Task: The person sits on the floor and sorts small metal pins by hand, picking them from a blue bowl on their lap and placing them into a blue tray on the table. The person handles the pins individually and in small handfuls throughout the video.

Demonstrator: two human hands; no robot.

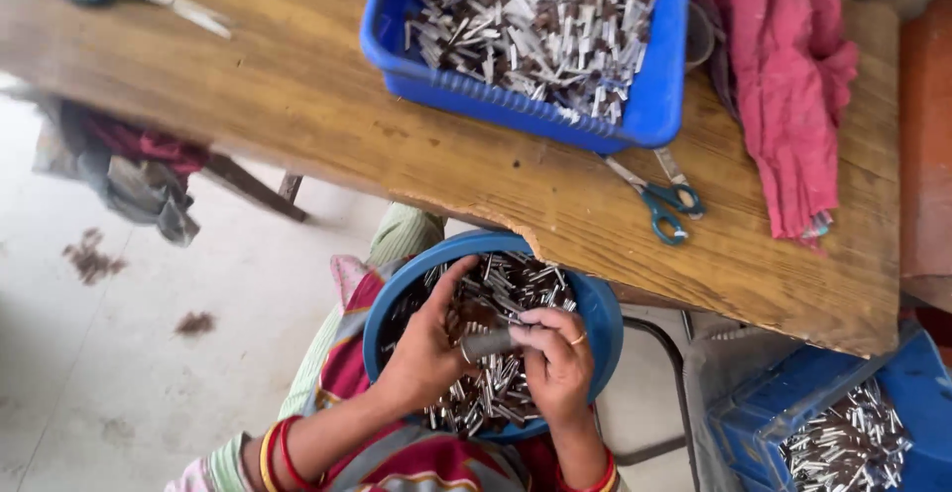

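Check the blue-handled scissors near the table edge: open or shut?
Shut. The blue-handled scissors lie flat on the wooden table, blades together, handles side by side.

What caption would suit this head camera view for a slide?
Left hand and right hand grip a small metal tube over a round blue bowl of metal pieces, beside a wooden table.

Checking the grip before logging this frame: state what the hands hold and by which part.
A short grey metal tube is held between both hands over the round blue bowl: left hand pinches its left end, right hand its right end.
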